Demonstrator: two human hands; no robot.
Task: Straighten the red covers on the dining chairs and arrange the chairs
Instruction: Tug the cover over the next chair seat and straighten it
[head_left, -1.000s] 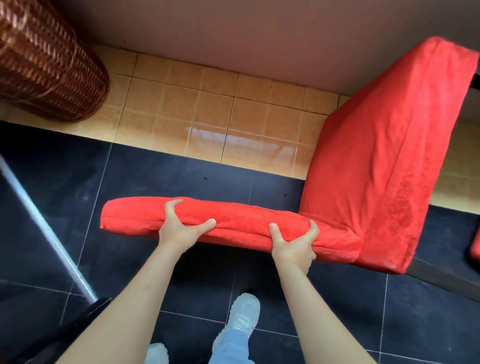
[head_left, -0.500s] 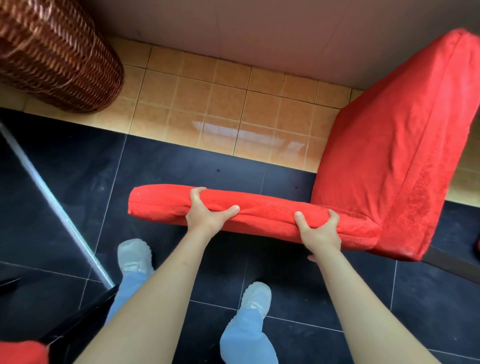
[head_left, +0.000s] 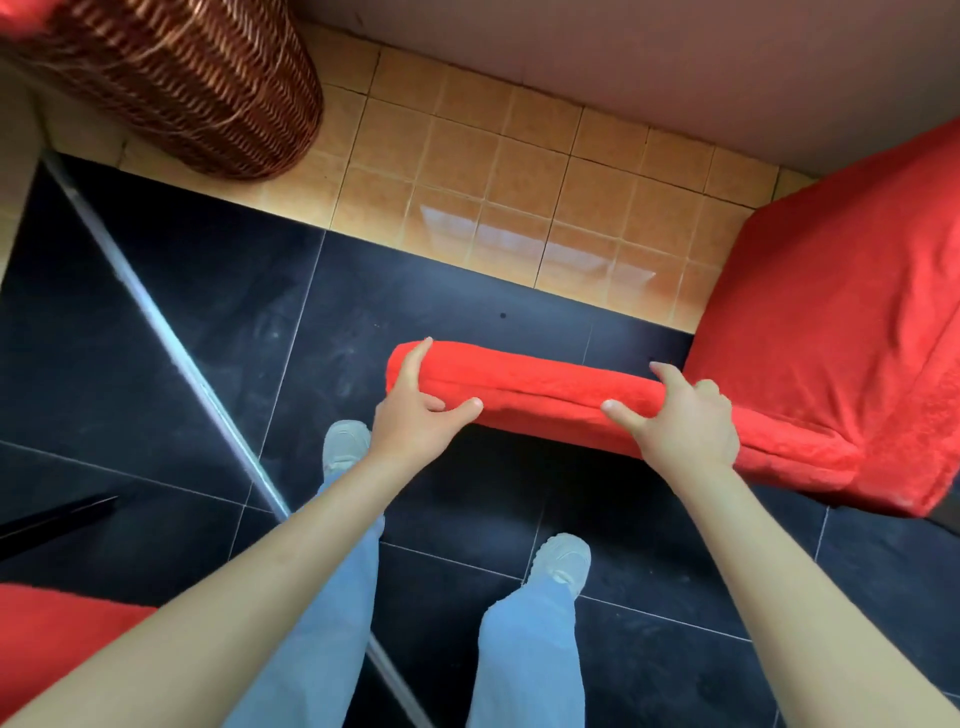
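At the far left, a second patch of red cover (head_left: 57, 644) fills your lower corner, and a brown wicker basket (head_left: 192, 83) stands on the tan tiles at the upper left. A pale metal bar (head_left: 171, 332) runs diagonally across the dark floor tiles (head_left: 156, 291). Your left hand (head_left: 410, 410) holds the near end of the red padded edge of the chair cover (head_left: 545, 389): its grip is closed around that edge, with the fingers curled over the top and the thumb lying along the front face. Below it, you see your legs in light blue trousers and pale shoes. Your right hand (head_left: 685, 421) grips the same red edge further along, just beside the corner where it meets the broad red panel (head_left: 841, 332), thumb stretched along the front, fingers wrapped over the top. The covered chair sits at your right, against the wall (head_left: 623, 52).
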